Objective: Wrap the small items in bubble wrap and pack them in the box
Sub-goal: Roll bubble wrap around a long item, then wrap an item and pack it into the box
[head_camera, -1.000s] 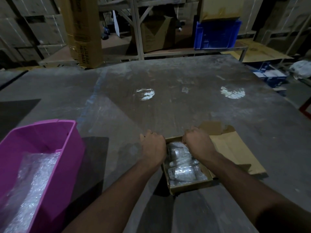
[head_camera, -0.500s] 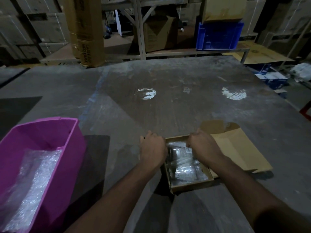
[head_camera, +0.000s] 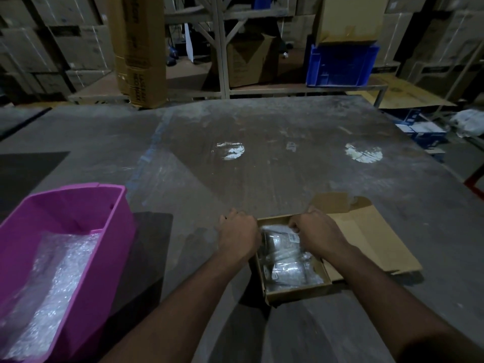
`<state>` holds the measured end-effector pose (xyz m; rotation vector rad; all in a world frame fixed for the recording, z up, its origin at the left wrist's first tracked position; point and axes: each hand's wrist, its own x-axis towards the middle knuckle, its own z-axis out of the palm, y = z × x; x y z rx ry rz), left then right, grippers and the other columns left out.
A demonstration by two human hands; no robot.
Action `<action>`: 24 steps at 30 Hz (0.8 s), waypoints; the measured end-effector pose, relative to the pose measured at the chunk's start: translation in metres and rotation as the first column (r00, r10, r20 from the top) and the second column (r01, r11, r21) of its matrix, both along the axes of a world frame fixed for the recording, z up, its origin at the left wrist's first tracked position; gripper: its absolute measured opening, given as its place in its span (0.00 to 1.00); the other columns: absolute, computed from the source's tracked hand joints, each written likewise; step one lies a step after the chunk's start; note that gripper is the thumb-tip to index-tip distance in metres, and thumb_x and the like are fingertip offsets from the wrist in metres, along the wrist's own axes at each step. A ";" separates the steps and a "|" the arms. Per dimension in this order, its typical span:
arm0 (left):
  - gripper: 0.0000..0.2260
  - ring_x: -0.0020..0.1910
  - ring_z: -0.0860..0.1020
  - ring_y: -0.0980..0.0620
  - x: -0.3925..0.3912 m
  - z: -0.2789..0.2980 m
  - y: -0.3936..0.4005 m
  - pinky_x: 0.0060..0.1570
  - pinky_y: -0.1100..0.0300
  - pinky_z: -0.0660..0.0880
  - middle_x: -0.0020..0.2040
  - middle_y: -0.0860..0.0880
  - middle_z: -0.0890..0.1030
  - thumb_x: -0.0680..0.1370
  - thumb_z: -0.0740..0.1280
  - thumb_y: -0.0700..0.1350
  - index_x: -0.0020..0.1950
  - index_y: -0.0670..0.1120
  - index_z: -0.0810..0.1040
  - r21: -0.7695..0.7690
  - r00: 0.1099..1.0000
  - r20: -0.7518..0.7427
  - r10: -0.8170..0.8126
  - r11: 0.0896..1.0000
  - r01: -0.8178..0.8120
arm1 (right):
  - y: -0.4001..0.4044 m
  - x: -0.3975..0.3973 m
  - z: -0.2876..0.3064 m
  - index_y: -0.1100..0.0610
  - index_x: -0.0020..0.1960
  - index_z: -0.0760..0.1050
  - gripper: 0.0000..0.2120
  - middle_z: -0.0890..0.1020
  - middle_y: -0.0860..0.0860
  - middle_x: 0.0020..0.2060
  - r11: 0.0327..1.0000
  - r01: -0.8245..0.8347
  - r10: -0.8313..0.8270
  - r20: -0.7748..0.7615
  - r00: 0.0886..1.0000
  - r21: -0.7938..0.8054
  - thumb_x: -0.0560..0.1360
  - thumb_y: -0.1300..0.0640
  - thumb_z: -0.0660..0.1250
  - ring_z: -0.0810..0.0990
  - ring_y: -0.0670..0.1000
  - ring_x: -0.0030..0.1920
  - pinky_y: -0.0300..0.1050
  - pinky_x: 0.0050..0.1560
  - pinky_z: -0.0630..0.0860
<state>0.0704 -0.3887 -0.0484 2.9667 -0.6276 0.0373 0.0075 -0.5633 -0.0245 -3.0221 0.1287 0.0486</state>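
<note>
Both forearms reach forward from the near edge of the desk (head_camera: 262,158) and meet over a small cardboard box (head_camera: 296,290) that sits near that edge, right of the middle. The left hand (head_camera: 238,238) lies knuckles up against the box's left wall, its fingers curled downward over the far left corner; whether that grip is clamped on the wall or only pressed against it cannot be told, since the fingertips are hidden. The right hand (head_camera: 318,235) is inside the box at its far end, fingers bent and pinching the top of the bubble-wrapped items (head_camera: 286,260), which fill the box from wall to wall. The box's open lid flap (head_camera: 366,242) lies flat on the desk to the right, touching the box.

Against the frame half a second earlier, the right hand sits a little farther toward the box's far wall, with more of the wrapped bundle showing beneath the wrist. The left hand keeps its place on the left wall, and the box has not shifted.

At the desk's near left corner stands a pink bin (head_camera: 110,231) holding loose bubble wrap (head_camera: 47,279). Beyond the far edge a blue crate (head_camera: 340,66) rests on a shelf
</note>
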 end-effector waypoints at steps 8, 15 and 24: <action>0.07 0.46 0.83 0.50 0.000 0.034 0.030 0.42 0.59 0.73 0.42 0.54 0.85 0.77 0.68 0.52 0.47 0.52 0.84 -0.397 0.973 -0.213 0.093 0.901 -0.173 | 0.023 -0.011 0.014 0.46 0.56 0.82 0.14 0.77 0.49 0.46 0.962 0.122 -0.174 0.206 0.963 0.243 0.78 0.61 0.64 0.75 0.49 0.44 0.44 0.44 0.76; 0.07 0.36 0.78 0.57 -0.004 0.076 0.098 0.35 0.61 0.67 0.31 0.60 0.77 0.78 0.70 0.51 0.39 0.57 0.79 -0.677 0.974 -0.120 0.192 0.701 -0.222 | 0.107 -0.015 0.037 0.50 0.52 0.85 0.15 0.85 0.45 0.46 0.908 -0.123 -0.053 0.403 0.914 0.400 0.77 0.65 0.64 0.72 0.44 0.51 0.37 0.46 0.67; 0.04 0.31 0.76 0.64 -0.014 0.099 0.245 0.35 0.63 0.70 0.32 0.58 0.80 0.77 0.73 0.50 0.47 0.51 0.85 -0.788 0.926 -0.039 0.375 0.558 -0.259 | 0.243 -0.003 0.053 0.50 0.50 0.85 0.14 0.85 0.44 0.45 0.752 -0.419 0.187 0.445 0.876 0.510 0.74 0.65 0.66 0.79 0.46 0.47 0.44 0.50 0.77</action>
